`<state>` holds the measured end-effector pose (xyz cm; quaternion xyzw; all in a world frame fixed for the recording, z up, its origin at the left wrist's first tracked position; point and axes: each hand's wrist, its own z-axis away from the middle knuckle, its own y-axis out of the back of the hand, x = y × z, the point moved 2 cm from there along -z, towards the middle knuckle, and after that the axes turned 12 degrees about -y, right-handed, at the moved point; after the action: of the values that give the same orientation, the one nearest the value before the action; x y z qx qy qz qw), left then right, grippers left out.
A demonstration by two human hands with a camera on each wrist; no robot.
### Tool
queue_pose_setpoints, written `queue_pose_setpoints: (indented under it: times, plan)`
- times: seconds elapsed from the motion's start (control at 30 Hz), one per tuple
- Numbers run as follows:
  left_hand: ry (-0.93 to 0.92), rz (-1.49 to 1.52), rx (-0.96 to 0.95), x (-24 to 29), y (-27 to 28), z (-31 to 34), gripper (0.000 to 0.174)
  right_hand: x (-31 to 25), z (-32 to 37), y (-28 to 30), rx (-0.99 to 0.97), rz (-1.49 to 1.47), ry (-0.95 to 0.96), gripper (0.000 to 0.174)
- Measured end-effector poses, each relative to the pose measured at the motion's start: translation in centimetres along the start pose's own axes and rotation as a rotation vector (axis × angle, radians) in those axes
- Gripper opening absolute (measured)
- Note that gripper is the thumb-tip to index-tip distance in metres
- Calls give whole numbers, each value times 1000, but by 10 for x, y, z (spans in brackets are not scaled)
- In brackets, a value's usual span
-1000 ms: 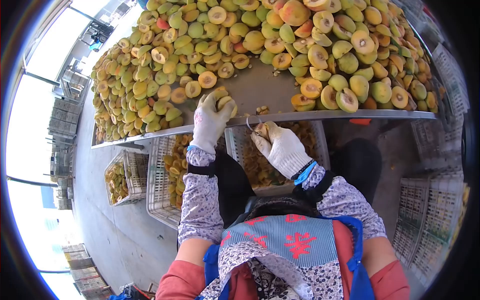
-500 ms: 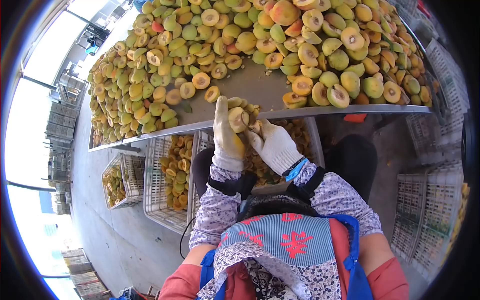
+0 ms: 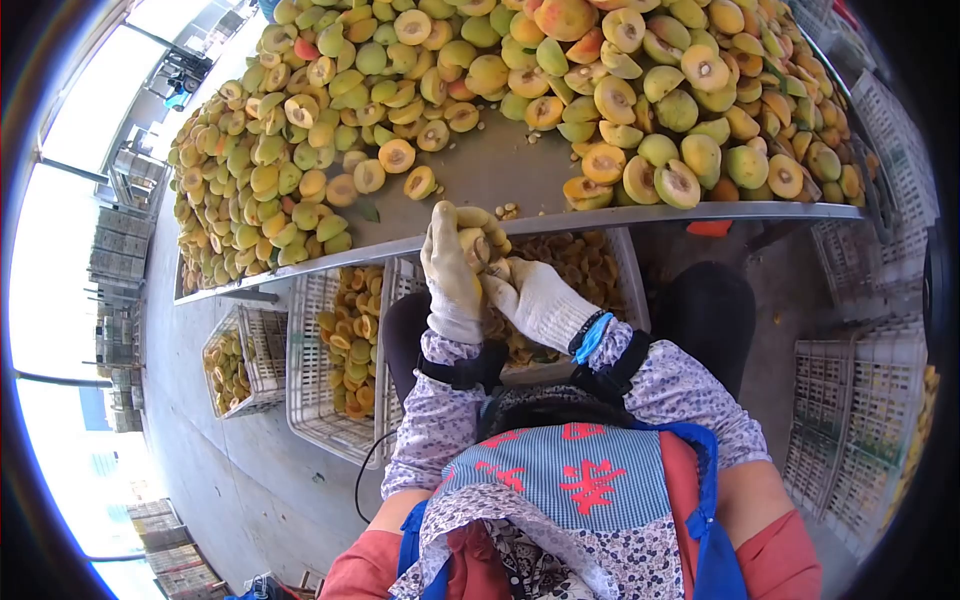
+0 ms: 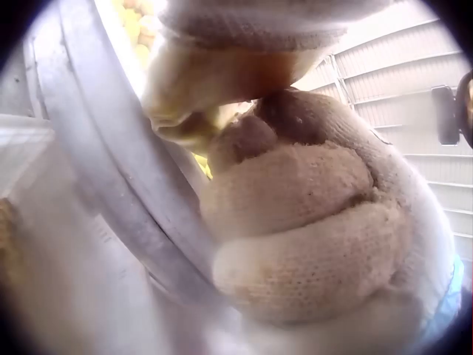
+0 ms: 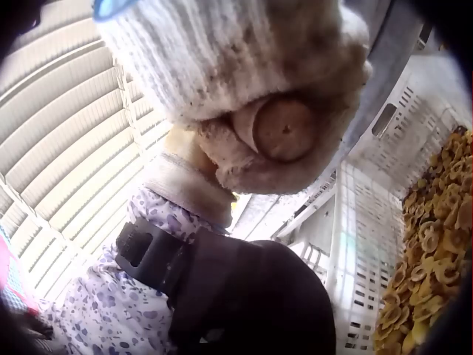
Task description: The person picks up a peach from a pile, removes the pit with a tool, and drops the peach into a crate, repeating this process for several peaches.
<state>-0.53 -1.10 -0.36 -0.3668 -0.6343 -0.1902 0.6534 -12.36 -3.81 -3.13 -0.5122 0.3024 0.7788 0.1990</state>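
Both hands wear white knit gloves and meet in front of the table's near edge. In the head view the left hand [image 3: 455,275] grips a halved fruit [image 3: 474,247] with its cut side toward the right hand. Against that fruit, the right hand [image 3: 541,301] has its fingers curled round a small tool, whose round wooden-looking handle end [image 5: 287,129] shows in the right wrist view. The curled fingers of the right hand [image 4: 303,222] fill the left wrist view. The tool's working end is hidden.
Heaped halved fruits [image 3: 300,150] cover much of the metal table [image 3: 480,180], with a raised rim along its near edge. Beneath are plastic crates [image 3: 330,405] holding fruit pieces. A smaller crate [image 3: 270,355] stands at the left, and stacked crates [image 3: 850,430] at the right.
The left hand has come back from the table top with fruit to meet the right hand. Since half a second ago, both hands have dropped slightly and the fruit has tilted.
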Motion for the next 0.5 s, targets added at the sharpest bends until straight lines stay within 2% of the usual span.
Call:
queue_pose_setpoints:
  times: [0.13,0.23,0.33,0.43,0.5]
  plan:
    - [62,68,33,-3,1,2,48,8,-3,-10,-91,-139,-11,31]
    - [87,-2,-81,3,6,0,48,8,-2,-12,-68,-119,-24,33]
    - [107,-90,3,8,1,4,47,8,-1,-16,-54,-107,-44,35]
    - [-20,-24,42,7,-6,10,47,9,2,-17,-369,-500,-358,38]
    - [27,-6,18,5,-4,10,41,9,0,-17,-313,-389,-253,39]
